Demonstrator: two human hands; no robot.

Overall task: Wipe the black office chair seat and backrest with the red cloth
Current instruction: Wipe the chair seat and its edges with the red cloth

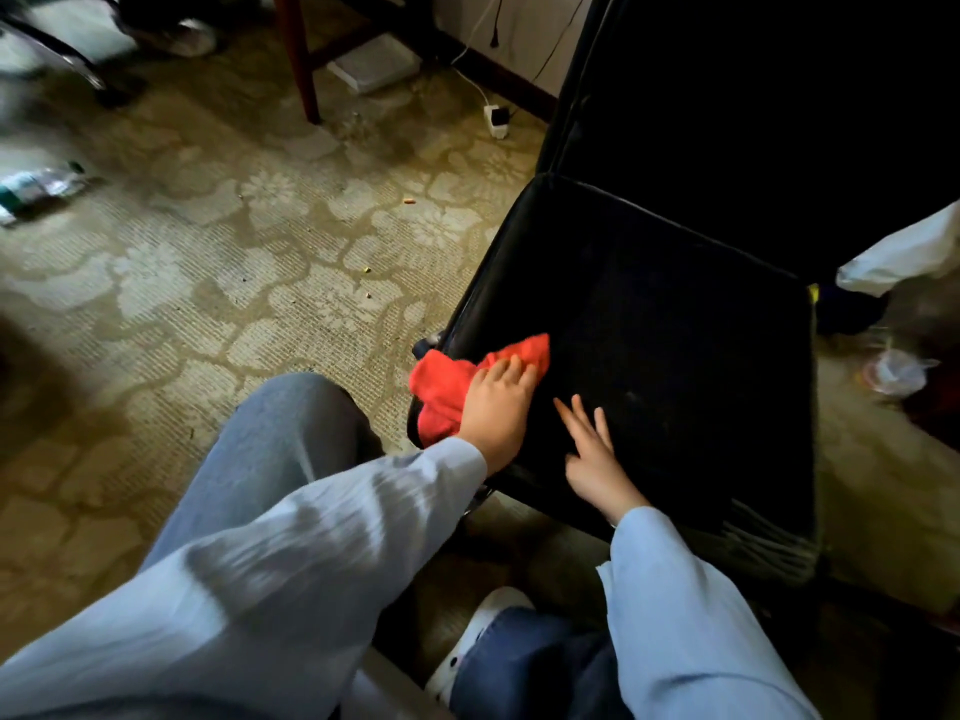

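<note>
The black office chair stands at the right, its seat (675,345) in front of me and its backrest (753,106) rising behind. A red cloth (447,387) lies bunched on the seat's near left corner, partly hanging over the edge. My left hand (498,413) lies flat on top of the cloth and presses it to the seat. Just to the right, my right hand (592,454) rests on the bare seat with its fingers spread and holds nothing.
Patterned carpet (234,262) spreads to the left. A wooden furniture leg (304,59), a white box (374,62), a plug adapter with cables (496,119) and a plastic bottle (39,187) lie beyond. A white sleeve (904,252) and a plastic bag (896,374) are at the right.
</note>
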